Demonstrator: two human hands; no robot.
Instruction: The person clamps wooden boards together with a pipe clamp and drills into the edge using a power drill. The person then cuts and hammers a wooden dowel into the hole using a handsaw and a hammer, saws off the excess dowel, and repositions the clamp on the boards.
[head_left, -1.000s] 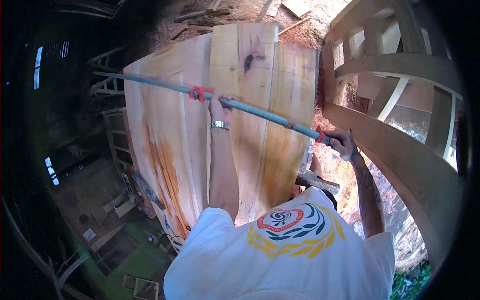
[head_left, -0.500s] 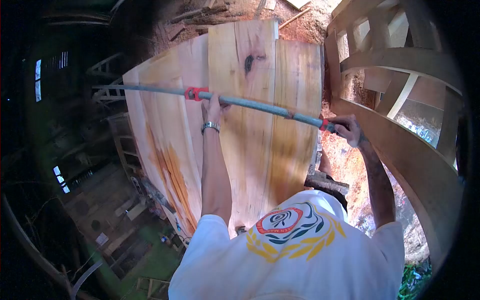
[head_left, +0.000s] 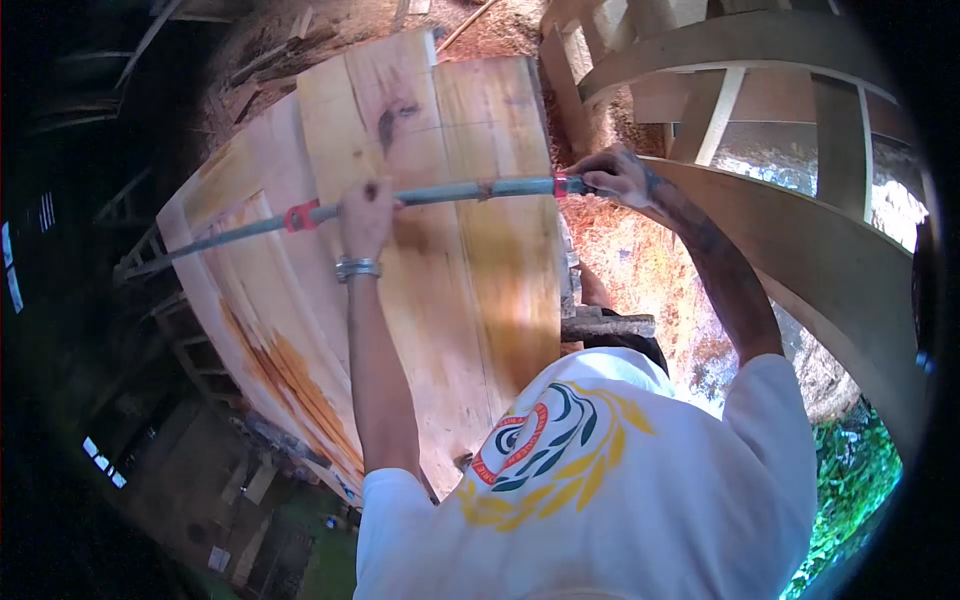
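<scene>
A long pipe clamp (head_left: 445,193) with two red jaws lies across several joined wooden boards (head_left: 420,270). My left hand (head_left: 368,222), slightly blurred and with a metal wristband, is closed around the pipe just right of the middle red jaw (head_left: 301,216). At the right end, beside the other red jaw (head_left: 560,184), my right hand (head_left: 615,178) grips the clamp's dark end; the handle itself is mostly hidden under the fingers. The boards have knots and orange-brown stains, and their far ends are uneven.
A curved wooden frame (head_left: 820,240) with slats stands on the right. Wood shavings (head_left: 640,255) cover the ground near it. Wood scraps lie beyond the boards. Dark wooden structures are on the left. A white shirt (head_left: 650,480) fills the lower foreground.
The view has turned, so boards and clamp appear farther left. My left hand has shifted right along the pipe, away from the middle jaw. The right hand stays at the clamp's end.
</scene>
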